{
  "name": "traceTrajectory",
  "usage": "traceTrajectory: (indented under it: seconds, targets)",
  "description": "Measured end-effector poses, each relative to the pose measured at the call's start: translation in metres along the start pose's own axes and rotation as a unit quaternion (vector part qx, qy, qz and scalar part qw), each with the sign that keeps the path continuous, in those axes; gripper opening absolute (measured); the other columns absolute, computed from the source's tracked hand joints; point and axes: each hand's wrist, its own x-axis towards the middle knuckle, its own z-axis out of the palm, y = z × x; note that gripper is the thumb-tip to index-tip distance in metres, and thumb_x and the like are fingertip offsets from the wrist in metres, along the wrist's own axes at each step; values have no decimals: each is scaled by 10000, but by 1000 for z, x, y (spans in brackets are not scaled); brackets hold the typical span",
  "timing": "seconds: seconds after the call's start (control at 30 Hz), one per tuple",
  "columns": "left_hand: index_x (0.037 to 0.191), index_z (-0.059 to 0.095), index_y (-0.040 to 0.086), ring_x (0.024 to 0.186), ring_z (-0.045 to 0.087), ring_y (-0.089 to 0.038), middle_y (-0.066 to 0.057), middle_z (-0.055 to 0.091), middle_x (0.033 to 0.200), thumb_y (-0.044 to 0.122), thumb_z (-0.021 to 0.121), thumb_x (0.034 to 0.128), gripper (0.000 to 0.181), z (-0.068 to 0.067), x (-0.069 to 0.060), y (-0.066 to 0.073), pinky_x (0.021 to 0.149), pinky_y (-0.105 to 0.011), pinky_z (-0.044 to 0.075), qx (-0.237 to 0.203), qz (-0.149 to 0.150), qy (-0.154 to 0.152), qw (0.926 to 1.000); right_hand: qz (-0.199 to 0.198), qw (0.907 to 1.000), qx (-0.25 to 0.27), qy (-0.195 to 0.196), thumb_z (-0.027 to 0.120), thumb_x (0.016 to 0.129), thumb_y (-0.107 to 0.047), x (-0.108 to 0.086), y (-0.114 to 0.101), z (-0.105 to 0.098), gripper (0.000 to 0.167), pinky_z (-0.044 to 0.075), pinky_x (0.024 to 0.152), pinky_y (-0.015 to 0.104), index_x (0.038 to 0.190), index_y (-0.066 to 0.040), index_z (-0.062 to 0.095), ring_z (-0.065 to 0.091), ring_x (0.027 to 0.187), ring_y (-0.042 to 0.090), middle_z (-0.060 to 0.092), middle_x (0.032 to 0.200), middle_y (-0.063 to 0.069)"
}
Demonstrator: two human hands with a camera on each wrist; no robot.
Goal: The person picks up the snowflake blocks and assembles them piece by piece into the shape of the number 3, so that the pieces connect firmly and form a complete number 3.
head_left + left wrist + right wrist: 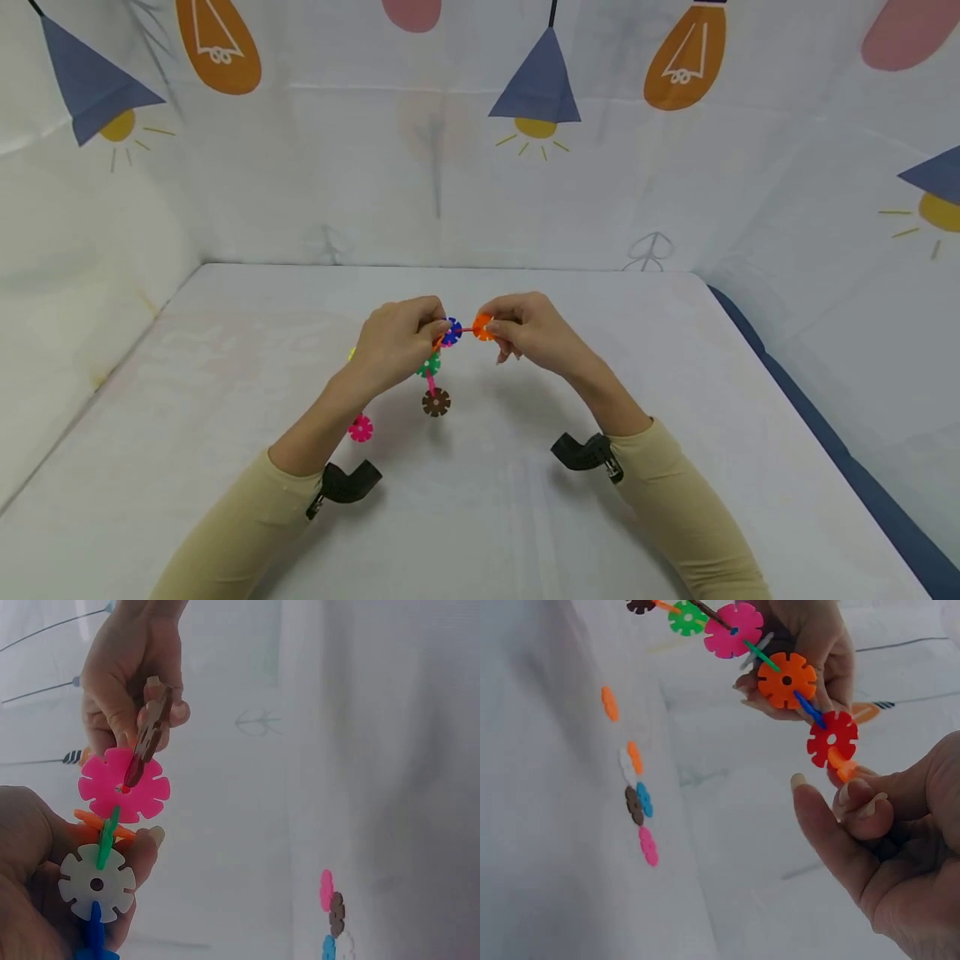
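Note:
Both hands are raised over the table, joined by a chain of notched plastic flower discs slotted edge to edge. My left hand (pixel 397 342) grips the chain near a blue disc (pixel 452 332). My right hand (pixel 528 329) pinches an orange disc (pixel 482 327) at the chain's end, slotted into a red disc (pixel 832 739). In the right wrist view, another orange disc (pixel 787 680) and a pink disc (pixel 733 631) follow along the chain. A green disc (pixel 429 365) and a brown disc (pixel 436 402) hang below the left hand. That hand hides part of the chain.
Loose discs lie on the white table (pixel 600 533): a pink one (pixel 649 846), a brown one (pixel 634 805), a blue one (pixel 645 799), a white one (pixel 627 766) and orange ones (pixel 610 703). A printed cloth (pixel 360 167) surrounds the table. Black wrist mounts (pixel 348 483) sit on both sleeves.

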Motion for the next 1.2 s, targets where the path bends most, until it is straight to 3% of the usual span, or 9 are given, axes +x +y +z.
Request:
traceTrajectory:
  seconds: [0.43, 0.7, 1.1, 1.2]
  targets:
    - [833, 611, 139, 539, 524, -164, -3, 568, 619, 217, 599, 989, 175, -1, 3, 4, 545, -302, 400, 71, 49, -32, 10000, 71, 9999, 149, 30, 544, 996, -46, -1, 4, -1, 188, 532, 540, 317, 1116, -14, 684, 653, 570, 259, 570, 674, 136]
    - [818, 603, 154, 533, 501, -150, 15, 555, 610, 225, 602, 987, 183, 0, -1, 3, 519, -288, 369, 173, 56, -119, 9998, 143, 9991, 393, -66, 550, 988, -35, -3, 7, 1, 177, 602, 606, 388, 1099, -5, 685, 535, 527, 170, 551, 662, 132]
    - [841, 612, 148, 534, 507, -155, 4, 559, 621, 227, 606, 986, 165, -2, -2, -2, 536, -297, 385, 221, 4, -80, 9997, 102, 9994, 184, 267, 544, 997, -59, 0, 0, 8, 159, 467, 503, 237, 1064, -26, 685, 670, 568, 265, 573, 665, 146]
    - [848, 620, 145, 530, 496, -154, 5, 563, 622, 229, 606, 987, 163, 0, -2, -3, 517, -290, 367, 304, 13, -96, 9995, 179, 9996, 134, 186, 552, 990, -45, -1, 0, 8, 148, 513, 523, 253, 1049, -21, 685, 638, 551, 250, 570, 652, 140]
